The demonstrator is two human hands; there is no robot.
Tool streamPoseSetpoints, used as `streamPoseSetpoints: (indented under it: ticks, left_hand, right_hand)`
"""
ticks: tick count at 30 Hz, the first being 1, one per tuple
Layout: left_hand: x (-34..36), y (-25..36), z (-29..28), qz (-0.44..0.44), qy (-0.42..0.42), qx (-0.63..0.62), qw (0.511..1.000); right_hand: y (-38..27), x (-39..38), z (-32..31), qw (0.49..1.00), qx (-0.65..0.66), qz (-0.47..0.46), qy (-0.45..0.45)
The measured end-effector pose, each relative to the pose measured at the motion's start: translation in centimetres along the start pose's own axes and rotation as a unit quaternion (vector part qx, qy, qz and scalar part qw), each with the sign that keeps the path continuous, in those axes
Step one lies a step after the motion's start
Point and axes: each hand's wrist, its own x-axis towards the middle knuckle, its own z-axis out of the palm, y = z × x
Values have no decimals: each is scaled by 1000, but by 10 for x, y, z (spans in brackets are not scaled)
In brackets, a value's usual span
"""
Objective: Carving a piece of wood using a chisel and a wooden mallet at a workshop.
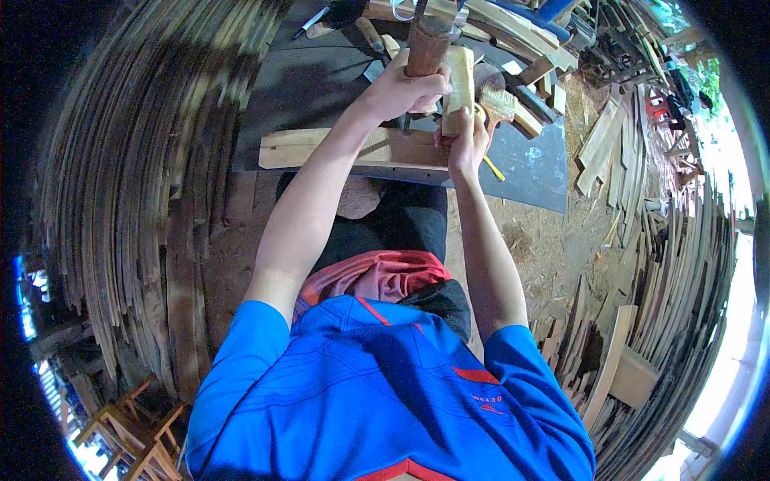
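Note:
My left hand (403, 90) is closed around the thick round wooden handle (430, 50) of what looks like a chisel, standing upright. A dark narrow part shows under that fist, over a pale wooden beam (321, 147) lying along the near edge of the dark worktable (309, 80). In my right hand (468, 144) is a pale squared wooden block (458, 84), its long side pointing away from me. The block is close beside my left fist; whether they touch I cannot tell. My right hand hides the beam's right end.
A wide brush (499, 106) and a yellow slim tool (493, 168) lie right of my right hand. Wood offcuts (513, 32) and a wooden-handled tool (369, 34) crowd the table's far side. Stacked boards (152, 160) rise at left; more planks (682, 264) stand at right.

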Motion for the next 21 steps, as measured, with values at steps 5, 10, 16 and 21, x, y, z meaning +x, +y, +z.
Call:
streamPoseSetpoints:
  ticks: [5,10,16,21]
  left_hand:
    - [-2,-2,0,21,-14,34,999]
    - [-2,2,6,-5,9,31,999]
    - [-3,2,2,4,5,32,999]
    - [-2,1,1,0,13,35,999]
  right_hand:
    - [21,10,-9,999,-23,-40,-14]
    - [13,8,-7,999,-6,-11,-33]
    - [10,4,-3,1000,5,-12,-7]
    - [11,3,-5,1000,-2,-7,-8]
